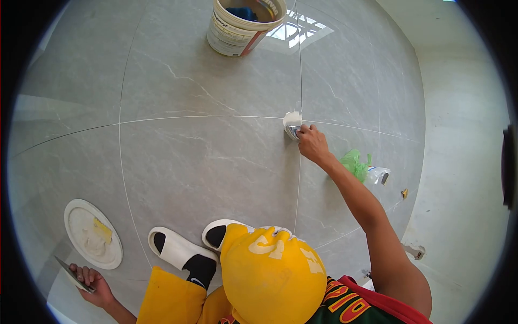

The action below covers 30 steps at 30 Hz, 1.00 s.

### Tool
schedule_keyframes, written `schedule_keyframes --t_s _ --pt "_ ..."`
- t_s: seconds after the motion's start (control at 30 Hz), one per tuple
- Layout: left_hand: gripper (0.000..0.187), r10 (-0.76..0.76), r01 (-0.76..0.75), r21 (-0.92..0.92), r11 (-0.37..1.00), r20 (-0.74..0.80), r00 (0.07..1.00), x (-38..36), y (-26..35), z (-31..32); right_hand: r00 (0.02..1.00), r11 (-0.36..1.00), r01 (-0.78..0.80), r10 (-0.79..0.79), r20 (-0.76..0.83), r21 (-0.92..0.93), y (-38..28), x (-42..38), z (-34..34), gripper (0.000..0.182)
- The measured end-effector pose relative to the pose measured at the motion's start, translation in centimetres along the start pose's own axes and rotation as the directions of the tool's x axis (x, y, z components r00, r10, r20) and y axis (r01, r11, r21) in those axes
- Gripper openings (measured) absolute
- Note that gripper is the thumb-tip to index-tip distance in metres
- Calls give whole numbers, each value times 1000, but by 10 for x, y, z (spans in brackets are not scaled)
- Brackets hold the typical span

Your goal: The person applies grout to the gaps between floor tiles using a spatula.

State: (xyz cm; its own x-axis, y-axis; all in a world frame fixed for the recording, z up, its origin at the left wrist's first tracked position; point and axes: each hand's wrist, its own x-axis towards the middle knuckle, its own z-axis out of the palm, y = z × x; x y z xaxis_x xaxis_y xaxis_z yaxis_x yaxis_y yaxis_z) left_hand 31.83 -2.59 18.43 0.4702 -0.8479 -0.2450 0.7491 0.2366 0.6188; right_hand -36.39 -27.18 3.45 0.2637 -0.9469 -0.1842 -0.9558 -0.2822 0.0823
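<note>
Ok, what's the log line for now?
right hand: presses putty knife on tile joint | left hand: holds scraper near plate

Grey marbled floor tiles [205,162] — window glare [297,29]

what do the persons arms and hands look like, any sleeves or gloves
Both hands are bare, no gloves: the right hand and the left hand. The right arm is uncovered up to the shoulder, where a red-edged sleeveless top starts. No watch or rings visible.
</note>
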Motion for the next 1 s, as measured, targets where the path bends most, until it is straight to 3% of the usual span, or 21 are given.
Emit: schedule_keyframes --t_s 0.1,0.23,0.33,0.37,0.4,0.47,0.57,0.67,0.7,0.87,0.93,1.0 --pt "23 16 -16 -11 1000 -25 1000 3 -4 -8 977 996 -68 78 -196 57 19 24 -17 24" --pt "23 39 -40 -41 998 -32 999 4 0 -13 994 996 90 -89 64 -13 23 6 -2 26" --pt "22 24 -25 -27 999 -45 999 5 1 -14 979 996 -48 62 -196 74 39 21 -18 23" --pt "23 20 -21 -32 999 -36 999 3 1 -15 995 998 -58 57 -88 -5 39 22 -6 20" --pt "23 22 -23 -37 999 -17 1000 6 3 -16 993 999 -47 45 -112 -8 32 16 15 17" --pt "23 43 -44 -28 999 -9 999 3 5 -22 990 1000 13 -17 143 27 27 9 -11 19" --pt "24 41 -41 -7 999 -17 999 5 8 -27 935 930 -345 330 131 126 59 11 -13 28" --pt "25 50 -51 -10 999 -52 997 0 10 -31 807 790 -589 587 68 171 69 32 14 33" --pt "25 51 -51 -5 999 -45 998 -1 12 -34 822 810 -562 570 3 168 54 38 19 32" --pt "25 35 -36 -64 997 -26 999 3 6 -41 854 812 -495 521 -2 309 -90 68 -2 32" --pt "24 11 -10 -155 988 8 1000 13 -8 -31 874 792 -466 481 67 394 -159 81 -27 32" --pt "25 12 9 -216 976 100 995 31 -25 -27 944 834 -298 330 14 465 -225 91 -35 31"
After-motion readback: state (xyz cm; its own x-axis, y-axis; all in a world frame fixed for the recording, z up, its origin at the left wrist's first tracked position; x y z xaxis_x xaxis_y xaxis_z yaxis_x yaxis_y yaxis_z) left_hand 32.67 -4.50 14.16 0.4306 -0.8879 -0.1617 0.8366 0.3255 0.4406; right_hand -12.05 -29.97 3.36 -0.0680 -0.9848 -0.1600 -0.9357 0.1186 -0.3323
